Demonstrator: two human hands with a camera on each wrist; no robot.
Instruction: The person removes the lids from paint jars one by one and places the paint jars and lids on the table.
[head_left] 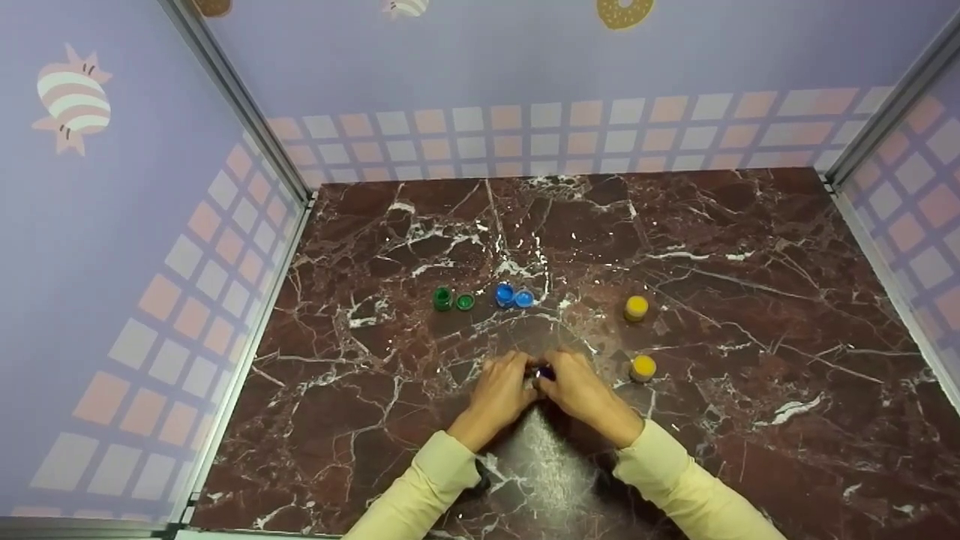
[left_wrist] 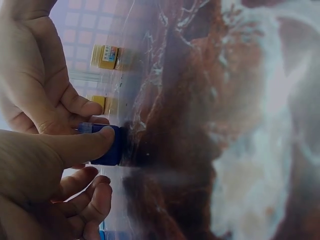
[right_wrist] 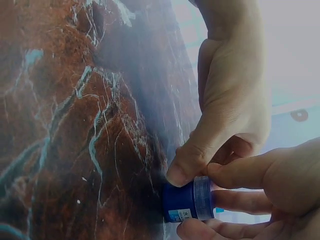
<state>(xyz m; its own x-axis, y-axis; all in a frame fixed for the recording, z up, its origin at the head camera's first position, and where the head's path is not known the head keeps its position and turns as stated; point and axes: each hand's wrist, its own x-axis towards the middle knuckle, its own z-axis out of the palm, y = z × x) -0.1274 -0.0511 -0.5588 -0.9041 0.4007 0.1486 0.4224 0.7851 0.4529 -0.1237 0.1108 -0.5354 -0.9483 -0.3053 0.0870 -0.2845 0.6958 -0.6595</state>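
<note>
A small dark blue paint jar (right_wrist: pixel 176 196) with a ribbed clear lid (right_wrist: pixel 203 198) stands on the marble-patterned table between both hands. My left hand (head_left: pixel 501 388) holds its body, thumb pressed on the side in both wrist views. Around the lid are the fingers of my right hand (head_left: pixel 579 384), which grip it from the other side. In the head view most of this jar is covered by the fingers. Beyond the hands sit an uncapped green jar (head_left: pixel 442 299) and an uncapped light blue jar (head_left: pixel 505 295).
A green lid (head_left: pixel 466 301) and a light blue lid (head_left: pixel 524 298) lie beside their jars. Two yellow jars (head_left: pixel 636 308) with lids on stand to the right, one nearer the right hand. Patterned panels (head_left: pixel 555 67) wall the table at the back and sides.
</note>
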